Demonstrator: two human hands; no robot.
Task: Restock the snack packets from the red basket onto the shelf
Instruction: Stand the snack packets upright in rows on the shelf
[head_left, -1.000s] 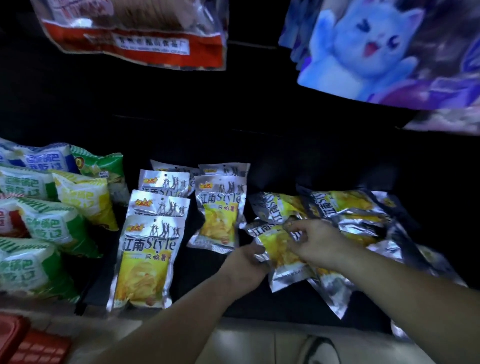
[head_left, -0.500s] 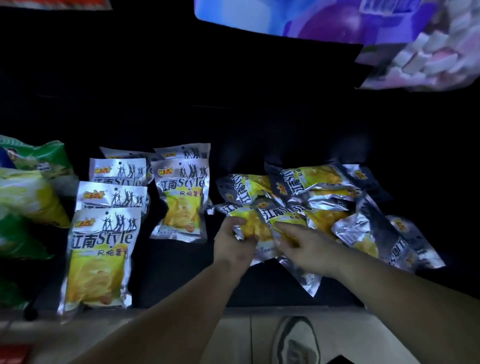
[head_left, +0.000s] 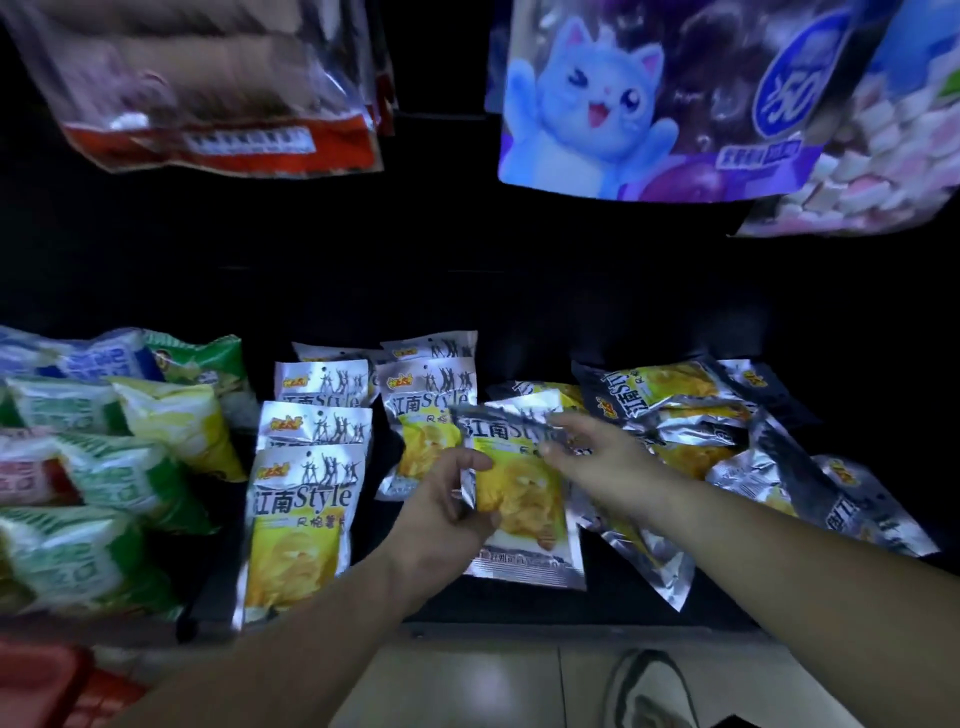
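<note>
Left hand (head_left: 447, 499), just right of the neat rows (head_left: 306, 509), grips the snack packet (head_left: 519, 499) by its left edge, right hand (head_left: 597, 457) pinches its top, loose pile (head_left: 727, 441) further right on the shelf (head_left: 737, 592); arranging step, next likely needs laying it flat in line.

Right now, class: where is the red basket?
In the head view, the red basket sits in the bottom-left corner, partly cut off by the frame, just below the green snack bags.

Glossy silver foil snack packets (head_left: 519, 488)
</note>
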